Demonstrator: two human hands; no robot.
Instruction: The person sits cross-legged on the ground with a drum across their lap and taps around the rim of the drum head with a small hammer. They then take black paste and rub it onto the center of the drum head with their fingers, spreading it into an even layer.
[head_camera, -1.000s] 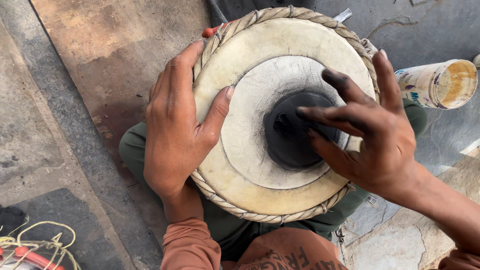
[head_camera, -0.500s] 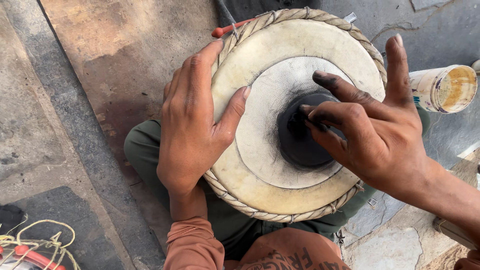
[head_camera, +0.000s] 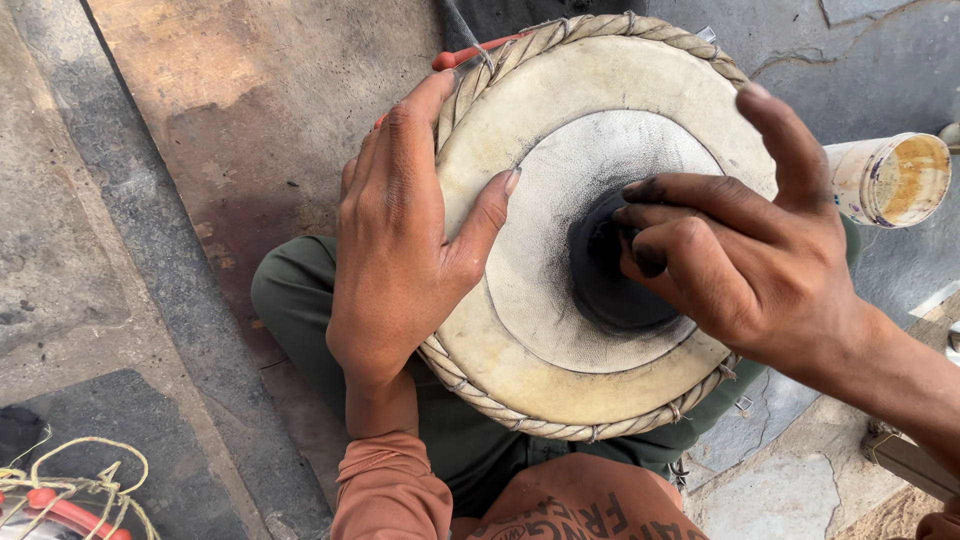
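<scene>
**K:** Right hand (head_camera: 760, 260) status?

**R:** Fingers bunched together, blackened tips pressed onto the black patch (head_camera: 610, 285) at the centre of the drum head (head_camera: 560, 200). Index raised off the skin. Can't tell if anything is pinched between the tips.

**K:** Left hand (head_camera: 405, 240)?

**R:** Spread flat over the drum's left edge. Thumb lies on the pale skin, fingers wrap over the braided rim (head_camera: 480, 80). Clamped on the drum.

**K:** Drum position?

**R:** In the person's lap, face up, tilted toward the camera. Green trousers (head_camera: 300, 300) below it, orange sleeve (head_camera: 385, 490) at the left wrist.

**K:** Surroundings?

**R:** Stone floor (head_camera: 150, 200). Stained open can (head_camera: 890, 180) just right of the drum. Red-handled tool (head_camera: 470, 55) behind the rim. Cord bundle (head_camera: 70, 490) at bottom left.
</scene>
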